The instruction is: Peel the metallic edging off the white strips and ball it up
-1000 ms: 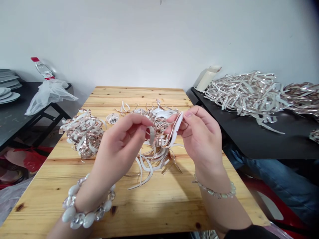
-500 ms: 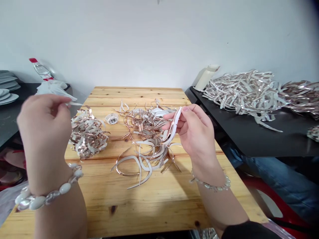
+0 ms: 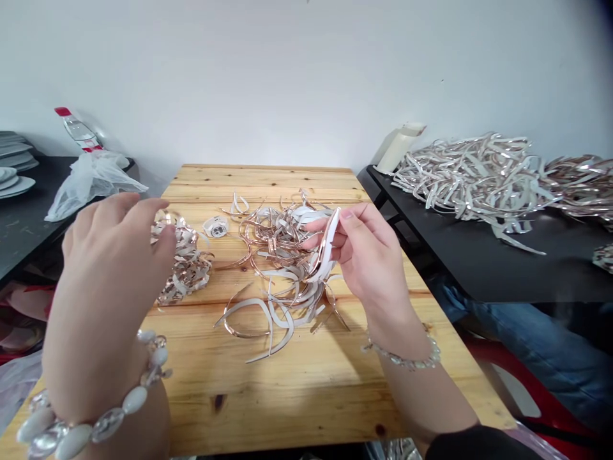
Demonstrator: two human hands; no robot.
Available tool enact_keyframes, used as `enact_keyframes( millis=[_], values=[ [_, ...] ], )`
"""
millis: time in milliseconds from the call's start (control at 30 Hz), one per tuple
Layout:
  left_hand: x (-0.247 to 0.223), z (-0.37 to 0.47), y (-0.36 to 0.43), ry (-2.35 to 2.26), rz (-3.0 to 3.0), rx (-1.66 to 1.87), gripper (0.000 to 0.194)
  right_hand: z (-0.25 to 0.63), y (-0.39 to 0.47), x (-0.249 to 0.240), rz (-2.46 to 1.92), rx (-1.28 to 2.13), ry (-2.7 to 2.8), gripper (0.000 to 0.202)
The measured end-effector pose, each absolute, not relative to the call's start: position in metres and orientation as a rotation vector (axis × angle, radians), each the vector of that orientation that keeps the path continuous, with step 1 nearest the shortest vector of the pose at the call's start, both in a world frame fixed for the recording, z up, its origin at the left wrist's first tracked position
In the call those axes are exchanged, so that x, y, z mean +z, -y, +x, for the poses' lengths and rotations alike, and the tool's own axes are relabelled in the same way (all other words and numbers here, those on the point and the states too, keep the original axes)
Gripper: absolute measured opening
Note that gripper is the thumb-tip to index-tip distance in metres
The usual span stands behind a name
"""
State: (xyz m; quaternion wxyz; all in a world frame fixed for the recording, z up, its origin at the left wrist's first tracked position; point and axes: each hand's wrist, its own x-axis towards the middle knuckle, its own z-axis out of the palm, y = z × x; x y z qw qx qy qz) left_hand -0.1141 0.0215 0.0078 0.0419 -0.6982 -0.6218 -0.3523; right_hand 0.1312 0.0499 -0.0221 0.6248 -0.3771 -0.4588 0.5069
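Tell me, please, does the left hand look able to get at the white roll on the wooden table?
Probably yes: the left hand looks open, and nothing seems to cover the white roll, though the shiny scraps lie between.

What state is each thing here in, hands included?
Left hand: open, nothing visibly held
Right hand: pinching
Held strips: bunched, curved
Middle pile: loose, tangled
Left pile: crumpled, curly
Bottle: capped, tilted
White discs: stacked
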Motion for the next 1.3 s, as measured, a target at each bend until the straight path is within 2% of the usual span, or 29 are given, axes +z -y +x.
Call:
enact_keyframes(
  millis=[67, 200, 400, 467, 667, 833, 967, 1300],
  values=[
    [0.013, -0.097, -0.022, 1.907, -2.119, -0.961, 0.019, 0.129, -0.049, -0.024, -0.863, 1.145, 1.07, 0.02],
    [0.008, -0.069, -0.026, 1.745, -2.316, -0.966, 0.017, 0.126, -0.049, -0.027, -0.848, 1.156, 1.067, 0.02],
    [-0.003, -0.038, -0.022, 1.574, -3.031, -1.025, 0.013, 0.125, -0.049, -0.026, -0.818, 1.199, 1.014, 0.018],
    [-0.004, -0.033, -0.021, 1.563, -3.105, -1.037, 0.01, 0.125, -0.049, -0.025, -0.81, 1.198, 1.005, 0.016],
    [-0.008, -0.03, -0.022, 1.671, -2.982, -1.188, 0.009, 0.128, -0.049, -0.023, -0.823, 1.168, 1.031, 0.02],
    [-0.009, -0.032, -0.022, 1.769, -2.938, -1.368, 0.015, 0.135, -0.045, -0.024, -0.858, 1.202, 1.568, 0.034],
    [-0.011, -0.031, -0.019, 1.823, -2.843, -1.532, 0.019, 0.136, -0.042, -0.025, -0.837, 1.224, 1.682, 0.039],
    [-0.004, -0.023, -0.001, 1.564, -2.558, -1.324, 0.012, 0.131, -0.036, -0.026, -0.75, 1.156, 1.687, 0.036]
  ],
)
